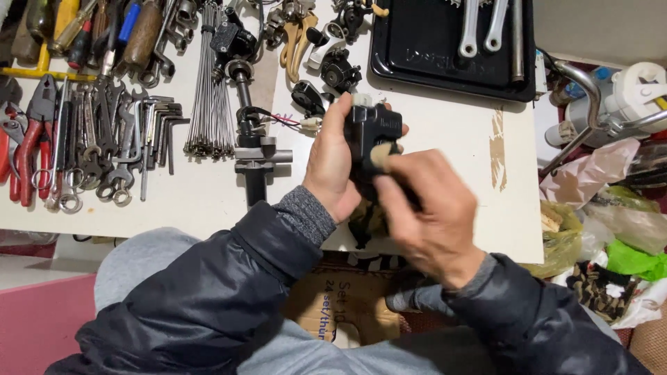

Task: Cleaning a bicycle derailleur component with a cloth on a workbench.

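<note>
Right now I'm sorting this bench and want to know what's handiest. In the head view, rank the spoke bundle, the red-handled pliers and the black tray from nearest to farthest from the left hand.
1. Spoke bundle, just left of the left hand.
2. Black tray, upper right.
3. Red-handled pliers, far left.

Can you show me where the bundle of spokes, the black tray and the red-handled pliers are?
bundle of spokes (210,83), head view, middle of the rods.
black tray (417,52), head view, bare floor.
red-handled pliers (28,149), head view, a red handle.

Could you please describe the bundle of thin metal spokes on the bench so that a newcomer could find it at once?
On the white tabletop, look left of the left hand, between the hex keys and the black hub part. The spoke bundle is a tight sheaf of long, thin grey rods, far slimmer than any neighbour.
</note>
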